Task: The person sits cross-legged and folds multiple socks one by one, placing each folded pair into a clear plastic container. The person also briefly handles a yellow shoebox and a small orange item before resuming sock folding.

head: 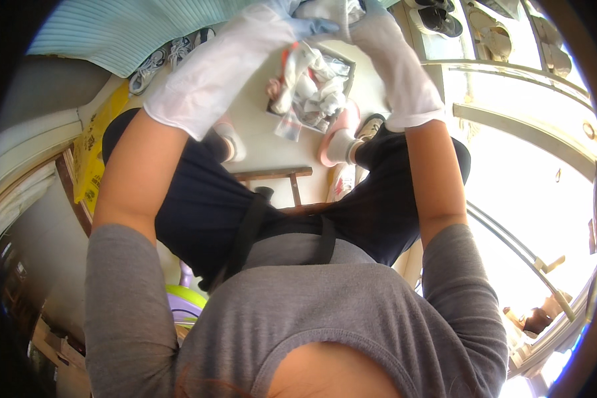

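Both my hands wear long rubber gloves with white cuffs and bluish hands, held up at the top edge of the view. My left hand (312,25) grips a pale cloth item (326,9) that looks like a sock. The other side of this cloth, near its opening, is held by my right hand (373,11). The frame's edge cuts off part of both hands and the cloth. Below them on the floor, a shallow dark-rimmed box (350,74) holds a heap of crumpled white socks (323,94), with some orange and pink among them.
Pink slippers (347,119) are on my feet, beside the box. A wooden stool frame (278,173) shows between my legs. Shoes line a rack (430,62) at right; sneakers (149,69) stand at left near a light-blue ribbed cover (129,35) and a yellow bag (97,144).
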### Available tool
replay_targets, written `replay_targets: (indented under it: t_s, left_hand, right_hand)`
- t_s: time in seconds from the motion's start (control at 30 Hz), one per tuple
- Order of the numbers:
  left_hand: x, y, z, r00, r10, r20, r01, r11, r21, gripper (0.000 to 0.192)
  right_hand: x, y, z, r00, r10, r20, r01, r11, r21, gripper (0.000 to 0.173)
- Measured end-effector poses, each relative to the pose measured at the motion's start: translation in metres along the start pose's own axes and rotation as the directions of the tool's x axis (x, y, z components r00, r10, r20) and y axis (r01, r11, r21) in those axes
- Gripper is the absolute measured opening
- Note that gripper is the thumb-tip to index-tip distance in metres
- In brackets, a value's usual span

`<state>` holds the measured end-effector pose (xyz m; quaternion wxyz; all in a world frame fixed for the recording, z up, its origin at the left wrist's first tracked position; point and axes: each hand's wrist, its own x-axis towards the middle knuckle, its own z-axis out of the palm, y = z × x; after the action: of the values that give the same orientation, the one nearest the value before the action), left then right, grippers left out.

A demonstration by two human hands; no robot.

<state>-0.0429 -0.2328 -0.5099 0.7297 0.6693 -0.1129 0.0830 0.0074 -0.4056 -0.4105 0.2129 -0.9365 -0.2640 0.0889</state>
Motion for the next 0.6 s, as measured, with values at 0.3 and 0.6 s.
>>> replay_targets:
  t_s: [0.3,0.6]
  left_hand:
    - [-0.014,0.048,-0.012,0.950,-0.308,0.054,0.312,0.941,-0.131,0.064]
    - [-0.031,0.049,-0.011,0.800,-0.550,-0.238,0.540,0.489,0.685,0.058]
  right_hand:
    - [0.044,0.150,0.020,0.906,0.377,0.194,-0.366,0.467,0.805,0.032]
    - [0.017,0.240,0.184,0.905,0.064,0.421,0.143,0.886,-0.442,0.024]
